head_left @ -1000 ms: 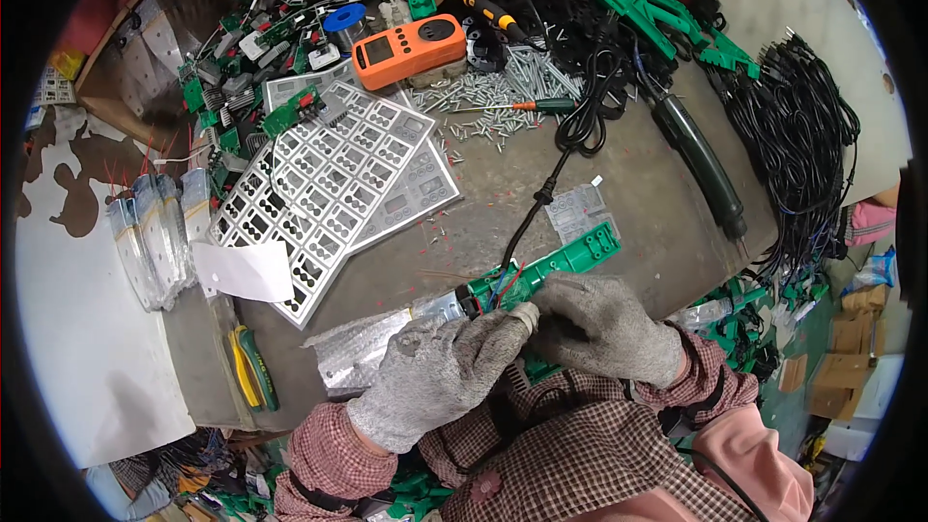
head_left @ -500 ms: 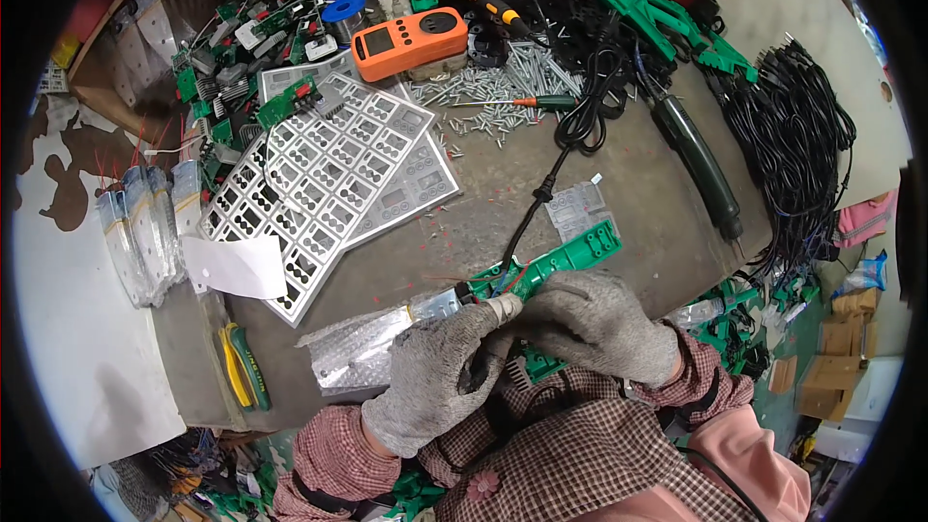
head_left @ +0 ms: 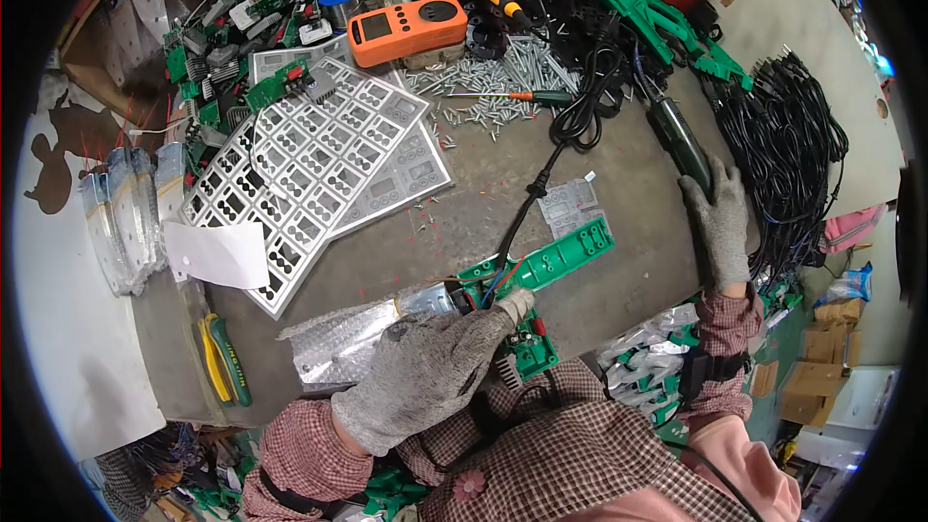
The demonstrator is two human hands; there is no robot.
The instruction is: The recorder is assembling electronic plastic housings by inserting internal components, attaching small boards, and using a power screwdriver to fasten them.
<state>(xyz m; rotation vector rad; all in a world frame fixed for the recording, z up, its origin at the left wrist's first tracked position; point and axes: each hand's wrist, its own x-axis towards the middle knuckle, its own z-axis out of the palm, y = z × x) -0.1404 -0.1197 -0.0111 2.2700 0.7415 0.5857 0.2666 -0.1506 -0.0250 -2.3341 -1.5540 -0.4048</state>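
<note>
In grey gloves, both my hands are at the bench. My left hand (head_left: 435,362) is closed at the near end of a green plastic housing (head_left: 570,249), its thumb over the coloured wires; the fingers underneath are hidden. A black power cord (head_left: 517,227) runs into the housing there. Beside the thumb, on my body's side, is a green circuit board (head_left: 532,353) with a heat sink. A silvery part in bubble wrap (head_left: 333,343) lies left of the housing. My right hand (head_left: 720,222) is wrapped round the lower end of a dark electric screwdriver (head_left: 677,140), hiding its tip.
White panel sheets (head_left: 319,150) lie left of centre, near a pile of circuit boards (head_left: 208,77). An orange meter (head_left: 408,31), loose screws (head_left: 503,72) and a screwdriver (head_left: 546,97) sit farther back. Pliers (head_left: 222,362) lie at left, bundled black cords (head_left: 783,135) at right.
My right hand has left the housing, moved right and taken hold of the electric screwdriver. My left hand stays at the housing, and the circuit board beside it shows more fully.
</note>
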